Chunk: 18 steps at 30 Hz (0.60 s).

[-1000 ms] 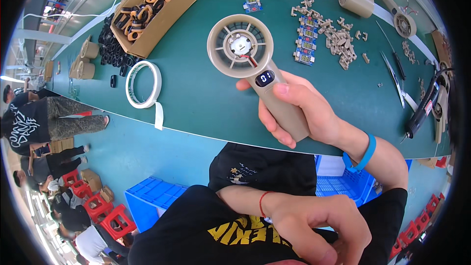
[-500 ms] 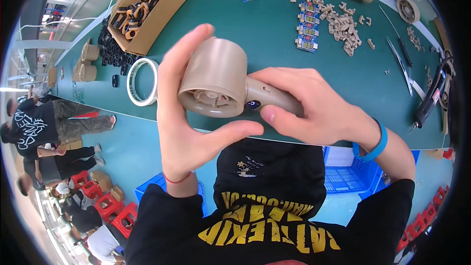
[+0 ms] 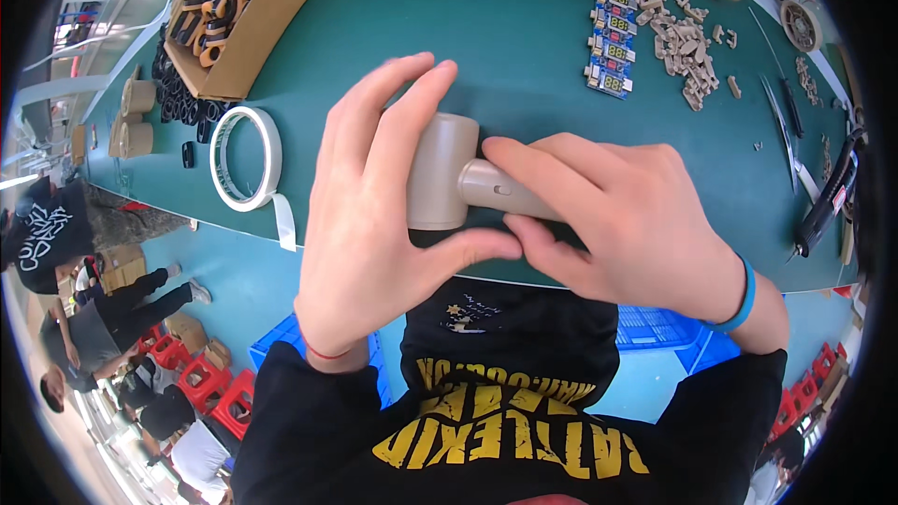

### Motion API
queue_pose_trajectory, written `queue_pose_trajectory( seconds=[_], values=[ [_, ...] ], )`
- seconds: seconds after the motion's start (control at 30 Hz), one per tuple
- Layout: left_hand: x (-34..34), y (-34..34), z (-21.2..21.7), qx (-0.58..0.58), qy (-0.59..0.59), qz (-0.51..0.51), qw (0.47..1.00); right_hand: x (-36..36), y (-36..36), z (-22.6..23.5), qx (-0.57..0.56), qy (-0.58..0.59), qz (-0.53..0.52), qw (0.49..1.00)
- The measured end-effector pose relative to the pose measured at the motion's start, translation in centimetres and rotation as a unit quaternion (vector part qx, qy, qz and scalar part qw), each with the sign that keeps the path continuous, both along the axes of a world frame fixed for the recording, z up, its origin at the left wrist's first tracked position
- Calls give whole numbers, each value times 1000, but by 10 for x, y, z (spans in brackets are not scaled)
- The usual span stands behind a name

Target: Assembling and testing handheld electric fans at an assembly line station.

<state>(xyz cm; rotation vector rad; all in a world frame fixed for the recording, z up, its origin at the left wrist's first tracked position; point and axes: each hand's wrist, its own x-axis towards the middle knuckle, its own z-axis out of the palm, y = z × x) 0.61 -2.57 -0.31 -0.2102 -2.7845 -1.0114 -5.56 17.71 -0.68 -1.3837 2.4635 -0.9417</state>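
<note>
Handheld fan [image 3: 449, 178] above tabletop [image 3: 524, 47] centre, between left hand [image 3: 374, 215] and right hand [image 3: 627, 215]. Tape roll [image 3: 245, 159] left; cardboard box [image 3: 253, 19] behind it; circuit boards [image 3: 613, 47] far right.

You've got a beige fan [image 3: 449, 173] over a teal-green desk [image 3: 486, 37]. White tape roll [image 3: 245, 159], brown box [image 3: 245, 14] w/ black & tan parts, blue wristband [image 3: 739, 295], red thread [image 3: 323, 353], black sleeves w/ yellow print.

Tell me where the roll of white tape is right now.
In the head view, the roll of white tape lies on the green table, left of the left hand, below the cardboard box.
</note>
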Motion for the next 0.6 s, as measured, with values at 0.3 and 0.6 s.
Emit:
queue_pose_trajectory(
  seconds=[0.3,0.6],
  values=[
    [-14,4,3,-88,1,-118,989,-7,3,-3,36,32,11,999],
    [-12,11,-11,-76,83,-41,993,-10,-12,-22,-59,155,-15,986]
  ],
)
